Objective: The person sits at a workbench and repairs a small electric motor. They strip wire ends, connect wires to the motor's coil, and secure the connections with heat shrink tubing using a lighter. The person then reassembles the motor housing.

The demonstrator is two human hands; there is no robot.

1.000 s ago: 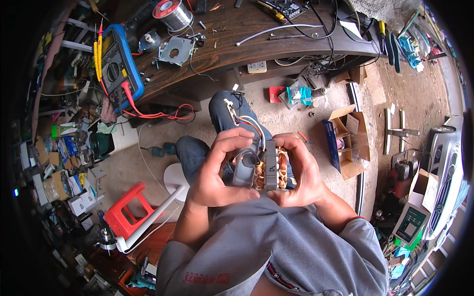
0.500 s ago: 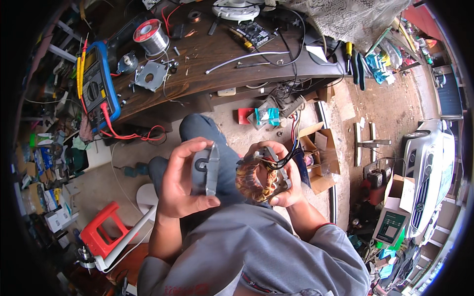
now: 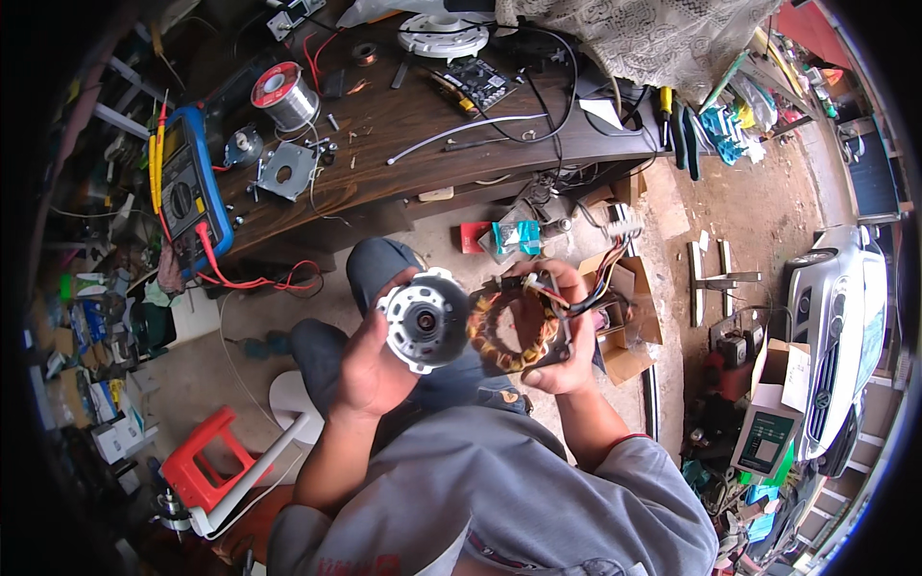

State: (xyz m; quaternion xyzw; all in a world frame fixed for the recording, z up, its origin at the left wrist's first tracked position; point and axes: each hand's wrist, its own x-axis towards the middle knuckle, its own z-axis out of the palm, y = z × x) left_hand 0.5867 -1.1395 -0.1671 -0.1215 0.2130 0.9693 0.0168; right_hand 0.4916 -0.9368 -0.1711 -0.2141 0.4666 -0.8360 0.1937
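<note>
Motor cover [image 3: 424, 323] left of stator [image 3: 485, 348] (solder spool [image 3: 292, 104] on bench [image 3: 403, 117] beyond)

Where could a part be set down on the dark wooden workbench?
Mostly bare wood lies between the solder spool and the circuit board, beyond the white cable tie. The left end is crowded: multimeter, small round motor and metal plate sit close together.

We look down from the left of two head-worn fisheye cameras, facing forward over the grey shirt [image 3: 413, 485], with the left hand [image 3: 367, 370] and right hand [image 3: 578, 350] close at mid-view, the workbench [image 3: 375, 120] farther ahead, and straight edges bending toward the dark rim.
</note>
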